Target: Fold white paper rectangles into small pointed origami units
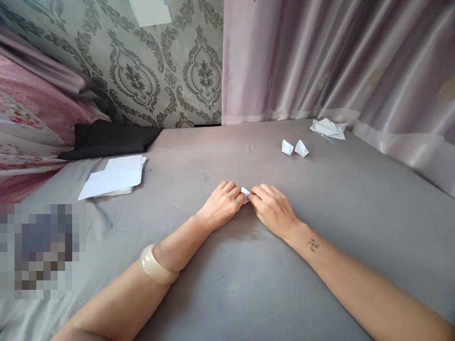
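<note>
Between my two hands, at the middle of the bed, is a small piece of white paper [245,193]. My left hand [223,203] has its fingers curled and closed on the paper's left side. From the right, my right hand [273,206] pinches the paper's other edge between thumb and fingers. Most of the paper is hidden by my fingers, so its full shape cannot be made out. Beyond my right hand, two small folded white paper shapes [287,148] stand side by side on the sheet.
A stack of white paper sheets [117,175] lies at the left, in front of a folded black cloth [113,139]. Crumpled white paper [329,128] and a thin green stick [327,139] lie at the back right by the curtain [302,61]. Grey sheet [227,284] covers the bed.
</note>
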Tool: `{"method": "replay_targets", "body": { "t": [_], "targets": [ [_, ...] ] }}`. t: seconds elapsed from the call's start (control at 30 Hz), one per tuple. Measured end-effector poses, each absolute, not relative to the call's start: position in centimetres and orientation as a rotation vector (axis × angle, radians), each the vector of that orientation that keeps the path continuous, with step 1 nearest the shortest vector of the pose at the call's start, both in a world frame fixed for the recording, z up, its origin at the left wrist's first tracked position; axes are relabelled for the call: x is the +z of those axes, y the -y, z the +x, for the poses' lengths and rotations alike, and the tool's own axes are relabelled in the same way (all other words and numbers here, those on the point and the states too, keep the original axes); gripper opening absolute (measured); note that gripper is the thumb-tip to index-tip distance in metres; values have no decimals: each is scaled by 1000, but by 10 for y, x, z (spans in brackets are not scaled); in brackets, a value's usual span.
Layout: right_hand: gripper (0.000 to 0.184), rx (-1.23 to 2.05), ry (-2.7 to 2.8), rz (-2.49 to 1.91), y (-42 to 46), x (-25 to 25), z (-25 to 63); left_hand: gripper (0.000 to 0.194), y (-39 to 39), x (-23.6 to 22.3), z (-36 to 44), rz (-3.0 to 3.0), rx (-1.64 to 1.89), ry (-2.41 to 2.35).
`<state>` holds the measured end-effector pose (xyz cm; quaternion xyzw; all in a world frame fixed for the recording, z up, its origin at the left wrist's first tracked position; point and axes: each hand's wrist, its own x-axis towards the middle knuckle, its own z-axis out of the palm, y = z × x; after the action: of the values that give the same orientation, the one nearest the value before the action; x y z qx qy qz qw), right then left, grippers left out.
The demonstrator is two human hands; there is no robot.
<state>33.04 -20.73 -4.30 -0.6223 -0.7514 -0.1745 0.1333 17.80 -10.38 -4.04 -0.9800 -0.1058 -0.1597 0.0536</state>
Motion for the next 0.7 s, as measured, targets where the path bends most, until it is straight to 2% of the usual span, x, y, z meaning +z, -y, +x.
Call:
{"method": "replay_targets", "body": {
  "t": [0.17, 0.37, 0.7],
  "targets": [
    [25, -243, 2085, -1852, 216, -45, 329, 30, 110, -42, 170, -3122, -482, 504],
    [19, 101, 1816, -1878, 217, -44, 333, 12, 102, -44, 164, -3387, -749, 1035],
    [24, 456, 1477, -1937, 210, -35, 332, 19, 91, -37, 164, -3581, -885, 1446]
  ]
}}
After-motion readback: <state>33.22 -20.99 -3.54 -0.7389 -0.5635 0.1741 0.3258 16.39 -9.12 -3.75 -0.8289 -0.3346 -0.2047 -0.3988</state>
